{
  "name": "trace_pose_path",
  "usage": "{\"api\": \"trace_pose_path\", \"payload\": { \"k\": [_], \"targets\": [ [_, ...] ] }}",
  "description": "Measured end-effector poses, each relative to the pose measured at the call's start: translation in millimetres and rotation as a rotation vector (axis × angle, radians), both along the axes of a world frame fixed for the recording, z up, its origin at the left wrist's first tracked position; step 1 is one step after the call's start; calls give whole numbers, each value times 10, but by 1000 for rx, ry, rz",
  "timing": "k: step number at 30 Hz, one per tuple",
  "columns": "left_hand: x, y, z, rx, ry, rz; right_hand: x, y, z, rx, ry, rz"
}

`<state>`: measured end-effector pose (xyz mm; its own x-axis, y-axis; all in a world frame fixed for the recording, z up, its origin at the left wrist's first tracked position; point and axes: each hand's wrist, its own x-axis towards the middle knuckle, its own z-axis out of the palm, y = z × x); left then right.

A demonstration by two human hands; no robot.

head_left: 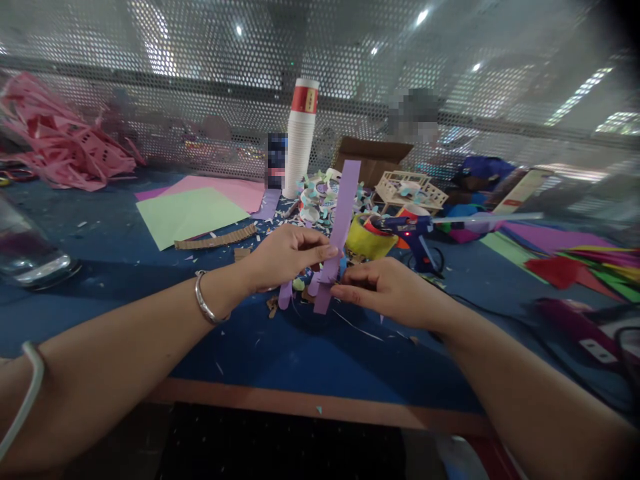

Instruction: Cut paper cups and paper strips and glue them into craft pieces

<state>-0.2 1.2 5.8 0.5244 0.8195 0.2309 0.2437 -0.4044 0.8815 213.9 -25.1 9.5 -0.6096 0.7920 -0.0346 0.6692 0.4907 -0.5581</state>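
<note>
Strip point(343, 220) of purple paper is held between both hands above the blue table point(310, 353), near its front edge and in front of a yellow tape roll point(370, 245). It is pinched about halfway up by the left hand point(285, 257), with thumb and forefinger closed on its edge. Its lower end is gripped by the fingertips of the right hand point(387, 290), closed on it from the right. Held at two points like this, the limp paper is probably kept straight and clear of the scraps strewn beneath. The long axis stands nearly upright, leaning a little to the right: the free top end points up and away toward the mesh wall, the bottom end down toward the person. The flat face is turned to the camera. Shorter purple pieces hang below the left hand; whether they are joined to the strip cannot be told. A glue gun point(413, 230) rests just right of the roll, apart from both hands.
</note>
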Motion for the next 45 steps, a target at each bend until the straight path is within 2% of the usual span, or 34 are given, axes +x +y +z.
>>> {"api": "trace_pose_path", "payload": {
  "k": [11,20,27,35,45],
  "targets": [
    [-42,68,-30,-18,53,49,4,13,-11,46,-73,-5],
    [-75,143,-124,-40,-9,59,86,28,74,4,6,-108],
    [-42,109,-111,-160,-129,-76,146,66,69,22,61,-180],
    [-20,81,-93,-223,-129,-129,116,58,82,-17,75,-183],
    [-51,116,-118,-178,-161,-157,178,64,107,21,55,-198]
  ]
}}
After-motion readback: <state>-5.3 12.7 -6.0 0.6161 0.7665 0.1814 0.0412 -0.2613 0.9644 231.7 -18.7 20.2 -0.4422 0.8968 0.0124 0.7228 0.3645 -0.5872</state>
